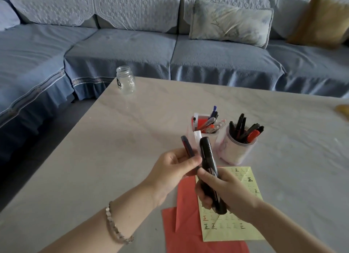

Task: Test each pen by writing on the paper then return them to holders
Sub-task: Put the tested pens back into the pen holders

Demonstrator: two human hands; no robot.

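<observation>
Black marker [208, 164] stands gripped in right fingers [203, 195]; left fingers [188, 164] pinch a dark pen [187, 146].

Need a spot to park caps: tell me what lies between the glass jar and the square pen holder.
Nothing; the head view shows only bare table between the glass jar and the square pen holder.

We see a black marker [206, 152] of glossy plastic and a dark blue pen [187, 146], plastic too (duller, though blurred). The table [132, 139] looks smooth and matt like pale stone, the jar [126, 82] is clear glass, the yellow paper [236, 234] and red paper [188, 241] are matt, and the sofa cover [122, 50] is quilted cloth.
</observation>
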